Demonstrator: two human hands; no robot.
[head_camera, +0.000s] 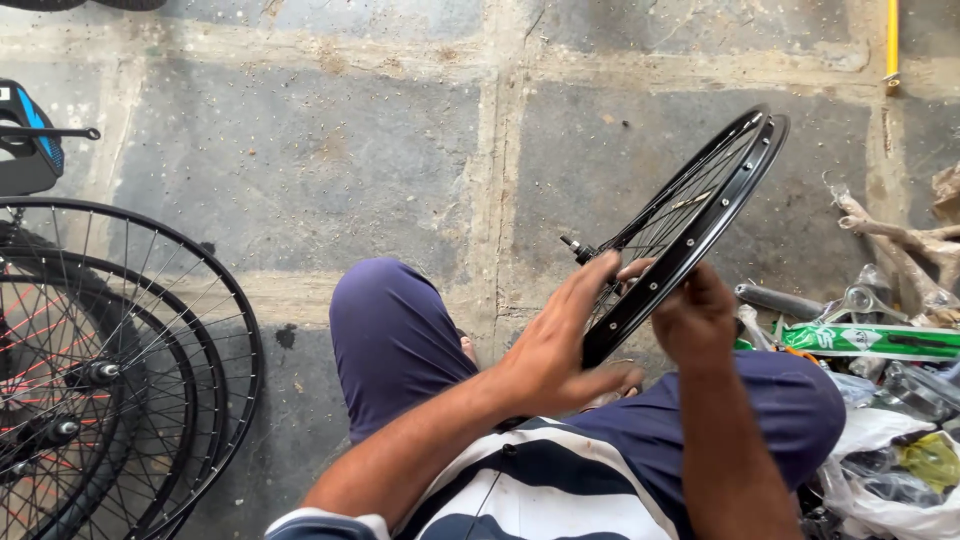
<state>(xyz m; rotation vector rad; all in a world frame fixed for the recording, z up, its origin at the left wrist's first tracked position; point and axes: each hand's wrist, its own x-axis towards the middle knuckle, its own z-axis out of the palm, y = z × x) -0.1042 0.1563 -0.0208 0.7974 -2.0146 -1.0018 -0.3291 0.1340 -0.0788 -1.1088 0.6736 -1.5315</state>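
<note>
I hold a black bicycle wheel rim (722, 195) upright and tilted in front of my knees; thin spokes run to a hub with an axle end (572, 243) poking out to the left. My left hand (560, 345) grips the lower part of the rim, fingers stretched up along the spokes. On the right side, my right hand (692, 312) closes on the rim's edge, fingertips pinching at a spoke near the rim. Both my legs, in dark blue trousers (392, 335), are folded below the wheel.
Several black spoked wheels (130, 370) lie stacked at the left, with a bicycle saddle (28, 140) above them. At the right lies a clutter of plastic bags (900, 470), a green package (870, 340), metal parts and dry wood. The floor is stone slabs (300, 160).
</note>
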